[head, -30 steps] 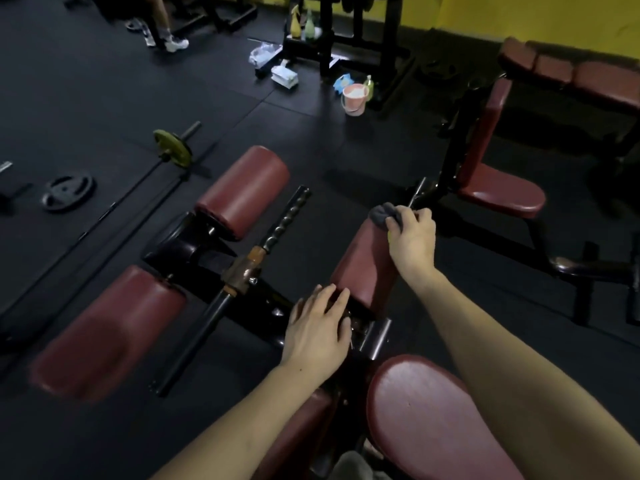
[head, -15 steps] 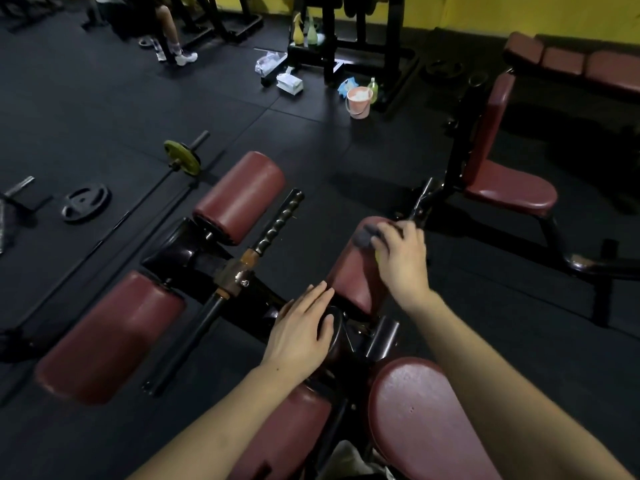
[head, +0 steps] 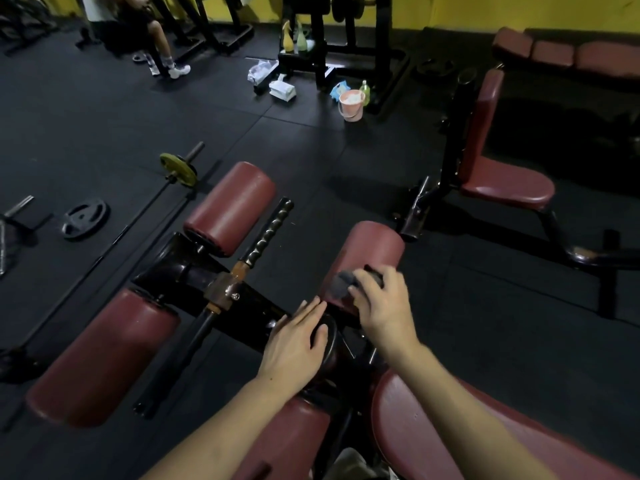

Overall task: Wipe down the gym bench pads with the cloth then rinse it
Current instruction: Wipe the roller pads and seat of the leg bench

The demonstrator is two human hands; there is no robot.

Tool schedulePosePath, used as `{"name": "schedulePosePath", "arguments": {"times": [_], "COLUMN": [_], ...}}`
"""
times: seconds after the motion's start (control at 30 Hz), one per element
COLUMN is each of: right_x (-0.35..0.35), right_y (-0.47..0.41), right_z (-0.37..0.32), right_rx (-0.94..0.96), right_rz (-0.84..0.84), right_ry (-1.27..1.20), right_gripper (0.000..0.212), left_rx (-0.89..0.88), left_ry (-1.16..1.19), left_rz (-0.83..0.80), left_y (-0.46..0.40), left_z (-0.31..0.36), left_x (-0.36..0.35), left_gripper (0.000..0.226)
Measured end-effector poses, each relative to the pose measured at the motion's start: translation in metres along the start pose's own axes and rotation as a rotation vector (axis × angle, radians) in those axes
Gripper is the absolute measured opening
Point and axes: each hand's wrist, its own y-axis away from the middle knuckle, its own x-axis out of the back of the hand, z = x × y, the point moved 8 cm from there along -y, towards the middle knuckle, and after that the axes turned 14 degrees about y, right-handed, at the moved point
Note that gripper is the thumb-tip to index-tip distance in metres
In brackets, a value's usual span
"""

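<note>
My right hand [head: 384,306] grips a dark grey cloth [head: 341,284] and presses it on the near end of a dark red roller pad [head: 369,247] of the bench. My left hand [head: 294,344] lies flat, fingers together, on the black round end cap and frame just left of that pad. Two more red roller pads show, one at the far middle [head: 230,207] and one at the near left [head: 104,355]. A red seat pad [head: 415,431] fills the bottom right under my right forearm.
A pink bucket [head: 351,105] stands on the black floor far ahead, beside spray bottles and a rack. A barbell [head: 178,169] and a loose weight plate [head: 85,218] lie left. Another red bench [head: 505,185] stands right. A person sits at the far left [head: 138,32].
My right hand has dragged the cloth along the roller pad from its far end back to its near end. My left hand has stayed on the frame.
</note>
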Motion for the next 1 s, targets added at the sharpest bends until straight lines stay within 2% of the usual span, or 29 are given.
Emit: {"name": "schedulePosePath", "arguments": {"times": [0.07, 0.13, 0.27, 0.33, 0.47, 0.57, 0.7, 0.77, 0.87, 1.0], "right_x": [-0.003, -0.004, -0.007, -0.002, 0.004, -0.002, -0.006, -0.007, -0.004, 0.002], "right_y": [-0.043, -0.081, -0.078, -0.044, 0.029, 0.003, -0.080, -0.090, -0.051, 0.037], "right_z": [0.032, 0.062, 0.060, 0.039, -0.008, 0.017, 0.082, 0.089, 0.068, 0.013], "right_rx": [-0.069, -0.217, -0.289, -0.238, -0.072, -0.050, -0.314, -0.371, -0.360, -0.209], "right_rz": [0.060, 0.077, 0.085, 0.127, 0.087, 0.095, 0.131, 0.113, 0.138, 0.091], "right_ry": [0.024, -0.009, -0.096, -0.126, -0.165, -0.115, -0.097, -0.129, -0.198, -0.260], "right_gripper": [0.035, 0.035, 0.032, 0.027, 0.028, 0.028, 0.031, 0.033, 0.034, 0.030], "left_rx": [-0.002, -0.009, -0.075, -0.083, -0.085, -0.099, -0.081, -0.084, -0.094, -0.068], "left_ry": [-0.005, 0.015, 0.074, 0.091, 0.003, -0.045, -0.040, -0.040, -0.017, -0.024], "left_rz": [-0.001, 0.037, 0.040, -0.005, -0.035, -0.040, -0.034, -0.019, -0.014, -0.044], "left_y": [0.001, 0.002, 0.003, 0.002, -0.003, -0.001, 0.001, 0.002, 0.003, -0.004], "left_z": [0.000, 0.003, 0.023, 0.026, 0.020, 0.022, 0.025, 0.028, 0.030, 0.028], "left_x": [0.000, 0.003, 0.001, -0.004, -0.006, -0.005, -0.006, -0.006, -0.008, -0.007], "left_gripper": [0.051, 0.051, 0.052, 0.054, 0.053, 0.056, 0.055, 0.055, 0.055, 0.053]}}
